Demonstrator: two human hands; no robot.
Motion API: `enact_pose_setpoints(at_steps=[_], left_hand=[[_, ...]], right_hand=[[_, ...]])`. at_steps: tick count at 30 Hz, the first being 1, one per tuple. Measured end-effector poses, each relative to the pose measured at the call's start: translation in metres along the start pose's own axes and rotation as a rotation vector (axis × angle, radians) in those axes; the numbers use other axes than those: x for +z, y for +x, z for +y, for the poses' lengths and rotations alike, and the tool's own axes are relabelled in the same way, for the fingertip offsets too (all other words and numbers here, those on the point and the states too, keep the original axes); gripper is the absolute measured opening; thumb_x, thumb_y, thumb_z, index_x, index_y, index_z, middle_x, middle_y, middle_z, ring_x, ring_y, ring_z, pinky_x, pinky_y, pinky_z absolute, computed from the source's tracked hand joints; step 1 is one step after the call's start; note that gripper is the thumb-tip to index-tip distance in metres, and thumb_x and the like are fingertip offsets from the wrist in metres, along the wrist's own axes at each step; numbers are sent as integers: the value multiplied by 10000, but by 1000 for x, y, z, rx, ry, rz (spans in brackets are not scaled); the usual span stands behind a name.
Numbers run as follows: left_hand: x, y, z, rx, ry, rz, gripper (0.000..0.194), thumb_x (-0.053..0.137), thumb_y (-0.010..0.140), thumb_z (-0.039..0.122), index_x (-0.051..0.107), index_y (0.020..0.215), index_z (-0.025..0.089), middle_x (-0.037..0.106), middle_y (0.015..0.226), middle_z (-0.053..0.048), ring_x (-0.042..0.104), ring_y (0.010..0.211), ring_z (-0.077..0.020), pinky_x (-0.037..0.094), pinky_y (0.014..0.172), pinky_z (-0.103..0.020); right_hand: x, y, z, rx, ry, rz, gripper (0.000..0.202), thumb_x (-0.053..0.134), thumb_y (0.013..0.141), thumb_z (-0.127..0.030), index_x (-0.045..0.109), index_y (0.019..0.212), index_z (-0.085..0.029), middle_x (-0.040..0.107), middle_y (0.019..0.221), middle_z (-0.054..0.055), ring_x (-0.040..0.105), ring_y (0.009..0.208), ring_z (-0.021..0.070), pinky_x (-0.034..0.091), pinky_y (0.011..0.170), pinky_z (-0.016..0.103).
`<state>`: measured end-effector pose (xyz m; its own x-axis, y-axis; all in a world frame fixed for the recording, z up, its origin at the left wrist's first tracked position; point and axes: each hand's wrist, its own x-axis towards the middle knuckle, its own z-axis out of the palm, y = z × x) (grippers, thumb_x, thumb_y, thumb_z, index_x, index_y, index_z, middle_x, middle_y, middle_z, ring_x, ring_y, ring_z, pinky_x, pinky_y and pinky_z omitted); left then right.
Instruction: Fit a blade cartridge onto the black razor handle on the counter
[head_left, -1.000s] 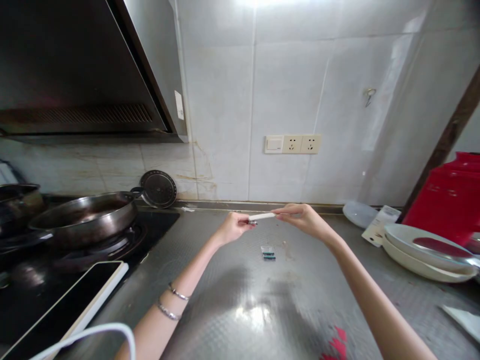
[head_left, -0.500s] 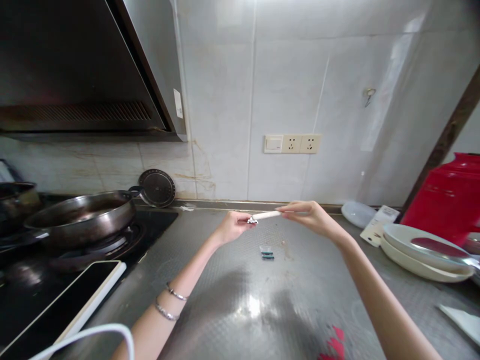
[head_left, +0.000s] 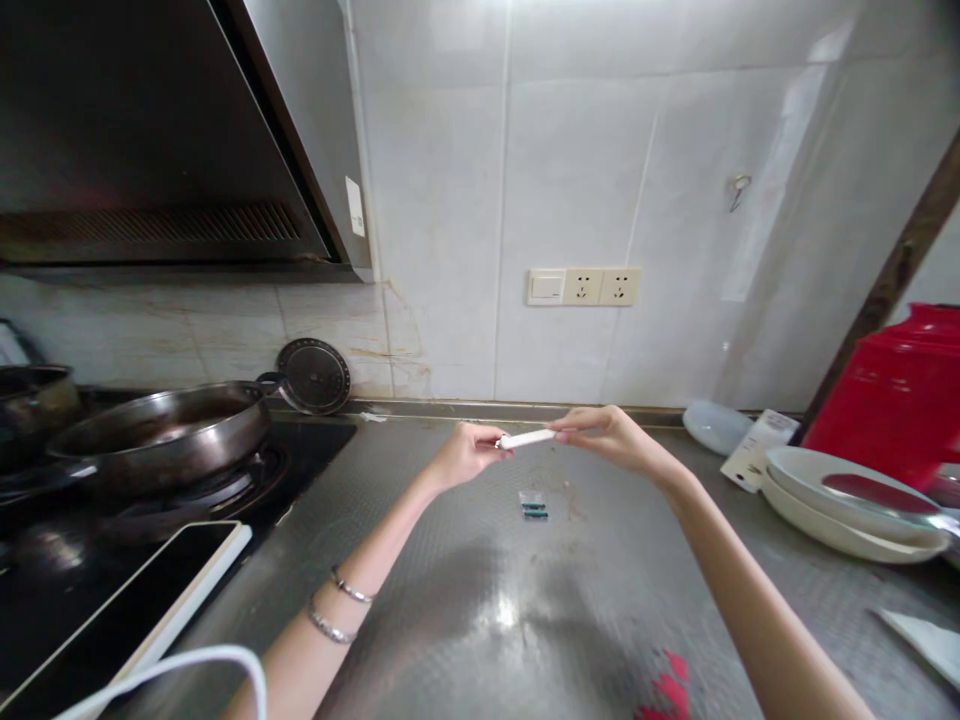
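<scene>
Above the steel counter, both hands hold a slim white stick-shaped tool point(head_left: 527, 438) with a small metallic piece at its left end. My left hand point(head_left: 466, 453) pinches that metallic end, which is partly hidden by the fingers. At the opposite end, the fingertips of my right hand point(head_left: 596, 436) are closed on the white handle. The tool lies nearly level, its right end slightly higher. Below it on the counter is a small clear packet point(head_left: 534, 507) with two dark teal pieces inside; their kind is too small to make out.
A steel pan point(head_left: 161, 430) stands on the stove at left, near a black-screened tablet-like device point(head_left: 142, 600) and a white cable point(head_left: 202, 655). Stacked plates point(head_left: 847, 510) and a red container point(head_left: 885, 400) are at right. Red scraps point(head_left: 671, 685) lie in front.
My right hand has moved slightly left and down. The white tool has turned, so its metallic end shows less and its flat side more. Both hands keep hold of it.
</scene>
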<state>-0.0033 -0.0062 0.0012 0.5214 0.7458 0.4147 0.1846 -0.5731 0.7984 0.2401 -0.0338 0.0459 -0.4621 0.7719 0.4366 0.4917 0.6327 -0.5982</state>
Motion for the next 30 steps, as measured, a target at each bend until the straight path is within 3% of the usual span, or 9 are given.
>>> enact_pose_setpoints(at_steps=[4, 9, 15, 21, 26, 30], left_hand=[[1, 0, 1, -11, -13, 6, 134, 625, 704, 203, 681, 779, 107, 682, 783, -53, 608, 744, -144, 457, 715, -230], [2, 0, -1, -12, -20, 0, 156, 625, 708, 200, 682, 823, 110, 681, 802, -48, 608, 745, -141, 457, 719, -232], [2, -1, 6, -26, -28, 15, 136, 630, 701, 201, 680, 786, 107, 687, 796, -61, 615, 760, -153, 468, 744, -250], [3, 0, 7, 5, -24, 4, 134, 627, 698, 188, 677, 792, 108, 676, 784, -46, 600, 743, -139, 458, 727, -241], [1, 0, 8, -12, -28, 17, 149, 623, 698, 196, 675, 789, 92, 670, 777, -49, 590, 717, -129, 449, 693, -226], [2, -1, 10, -18, -24, 9, 135, 621, 694, 187, 677, 780, 99, 668, 752, -40, 586, 696, -123, 441, 676, -220]], right_hand=[[-4, -1, 3, 39, 12, 40, 367, 581, 756, -447, 712, 953, -167, 694, 973, 89, 625, 894, 235, 485, 754, 294], [-2, -1, -1, -15, 24, -7, 361, 587, 759, -432, 702, 977, -167, 698, 932, 77, 627, 842, 211, 479, 731, 287], [-6, -2, 12, 56, 50, 32, 352, 602, 752, -414, 707, 951, -144, 691, 980, 96, 623, 891, 224, 474, 758, 286], [-5, -2, 6, -2, 29, -24, 375, 591, 755, -443, 699, 986, -168, 698, 946, 83, 628, 848, 212, 479, 730, 289], [-7, -3, 12, 46, 16, 11, 381, 601, 740, -453, 711, 960, -162, 698, 957, 94, 630, 868, 237, 483, 742, 303], [-4, -2, 2, -6, 29, 9, 340, 596, 756, -432, 712, 957, -183, 698, 948, 76, 628, 854, 224, 479, 726, 289]])
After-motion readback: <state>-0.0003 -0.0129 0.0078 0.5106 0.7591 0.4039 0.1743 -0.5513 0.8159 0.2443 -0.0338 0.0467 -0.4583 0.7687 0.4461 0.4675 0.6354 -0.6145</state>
